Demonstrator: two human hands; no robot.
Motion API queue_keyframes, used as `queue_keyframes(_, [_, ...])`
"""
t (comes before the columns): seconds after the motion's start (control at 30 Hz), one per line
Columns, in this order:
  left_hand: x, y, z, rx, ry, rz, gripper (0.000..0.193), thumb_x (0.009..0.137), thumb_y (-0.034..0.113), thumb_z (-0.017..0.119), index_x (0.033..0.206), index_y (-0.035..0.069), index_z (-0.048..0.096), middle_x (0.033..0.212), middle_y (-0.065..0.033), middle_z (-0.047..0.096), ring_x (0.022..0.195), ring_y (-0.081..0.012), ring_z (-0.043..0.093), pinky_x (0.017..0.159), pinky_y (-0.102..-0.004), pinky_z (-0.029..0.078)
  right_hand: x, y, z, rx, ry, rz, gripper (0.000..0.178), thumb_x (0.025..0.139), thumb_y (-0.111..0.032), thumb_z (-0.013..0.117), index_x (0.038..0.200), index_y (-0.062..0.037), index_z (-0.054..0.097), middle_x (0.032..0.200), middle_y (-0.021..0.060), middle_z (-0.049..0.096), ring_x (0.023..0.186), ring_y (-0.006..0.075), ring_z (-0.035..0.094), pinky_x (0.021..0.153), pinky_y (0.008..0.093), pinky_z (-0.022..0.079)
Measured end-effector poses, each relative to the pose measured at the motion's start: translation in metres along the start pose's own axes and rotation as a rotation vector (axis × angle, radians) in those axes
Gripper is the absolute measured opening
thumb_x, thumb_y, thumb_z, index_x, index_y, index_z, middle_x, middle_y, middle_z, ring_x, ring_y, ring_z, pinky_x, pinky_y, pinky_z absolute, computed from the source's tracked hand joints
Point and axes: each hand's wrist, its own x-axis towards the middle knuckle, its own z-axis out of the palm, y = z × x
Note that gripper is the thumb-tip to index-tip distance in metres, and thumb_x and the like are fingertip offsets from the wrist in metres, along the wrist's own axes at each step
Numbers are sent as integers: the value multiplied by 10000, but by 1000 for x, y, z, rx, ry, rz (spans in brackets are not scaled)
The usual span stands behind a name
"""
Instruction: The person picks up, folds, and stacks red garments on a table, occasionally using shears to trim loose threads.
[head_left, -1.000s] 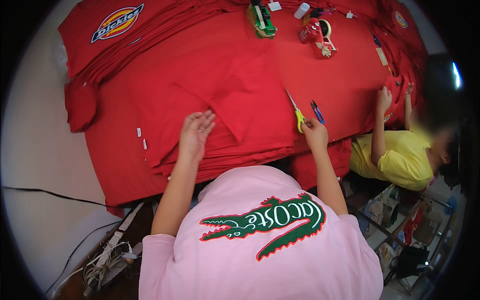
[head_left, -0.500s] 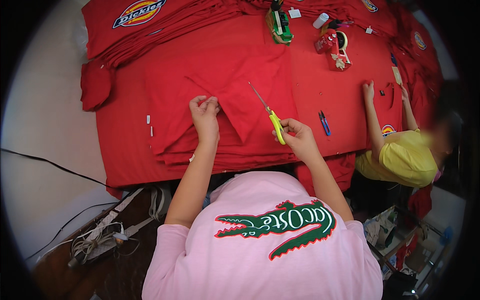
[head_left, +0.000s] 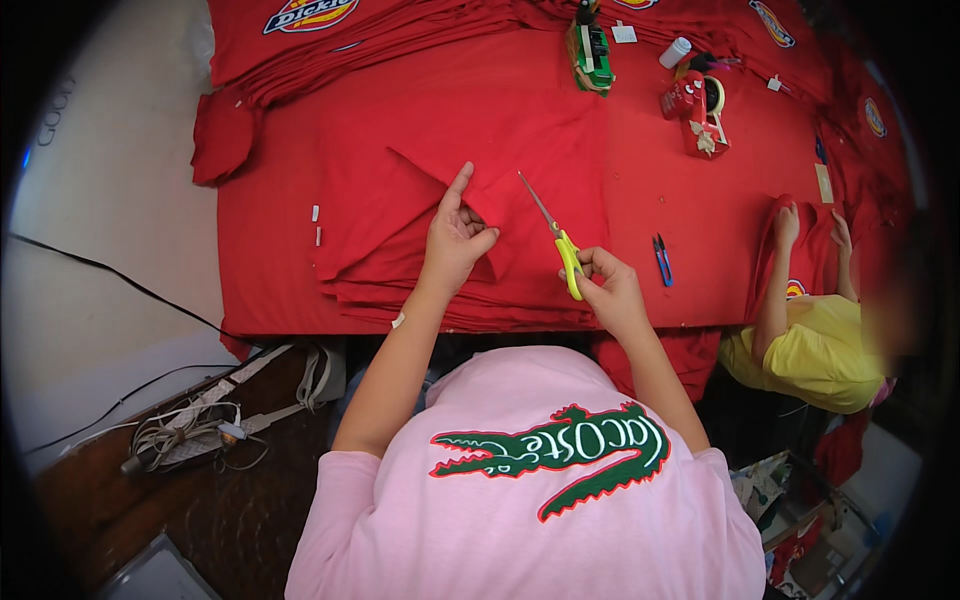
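My right hand (head_left: pixel 612 285) grips a pair of scissors (head_left: pixel 567 257) by the yellow-green handles. Their slim metal blades look closed and point up and away to the left, above the cloth. Over the folded red garment (head_left: pixel 400 240) on the pile in front of me is my left hand (head_left: pixel 455 240), index finger stretched out and thumb apart. Its other fingers are partly curled beside a folded-over corner of the fabric, with nothing visibly gripped. Small white tags (head_left: pixel 317 225) lie left of the pile.
Blue thread snips (head_left: pixel 663 261) lie to the right on the red-covered table (head_left: pixel 655 150). Beyond are a red tape dispenser (head_left: pixel 708 135), a white bottle (head_left: pixel 675 52) and a green device (head_left: pixel 590 60). Red shirts are stacked behind. A person in yellow (head_left: pixel 810 345) handles a red shirt at right.
My left hand has moved right and opened from a pinch, index finger extended. The scissors stay in my right hand. The view has shifted slightly, and the person at right has moved the shirt.
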Motion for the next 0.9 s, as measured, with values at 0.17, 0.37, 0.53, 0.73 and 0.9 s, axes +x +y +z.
queue_keyframes(0.17, [-8,0,7,107,97,174,549,928,-64,678,1452,15,533,1302,-59,613,1019,-75,585,887,-227,509,2,-36,-16,-410,73,-333,204,808,-138,772,961,-30,691,713,71,627,667,212,605,755,365,486])
queue_keyframes(0.37, [-3,-1,8,97,172,224,428,955,-85,636,1374,-37,561,1334,-71,598,988,-64,582,873,-205,504,-2,-52,-22,-542,55,-422,280,767,-198,790,981,-55,679,724,62,588,705,250,574,775,391,441])
queue_keyframes(0.53, [-3,-4,9,41,169,207,417,947,-104,628,1355,-36,570,1298,-65,597,963,-64,576,860,-203,508,7,-47,-22,-600,8,-409,335,762,-227,799,1026,-62,674,736,54,588,745,244,576,787,393,432])
queue_keyframes(0.73, [-6,7,21,-37,160,180,528,931,-110,631,1441,-20,532,1038,-33,638,941,-63,596,884,-209,514,16,-45,-16,-643,-10,-394,324,777,-233,801,1030,-69,683,735,36,593,755,240,579,783,395,431])
queue_keyframes(0.9, [-6,6,21,-63,126,172,597,917,-121,640,1484,-5,494,1037,-57,671,951,-81,631,860,-223,535,19,-48,-10,-659,0,-430,339,773,-249,815,1034,-73,689,734,34,596,756,237,581,771,396,429])
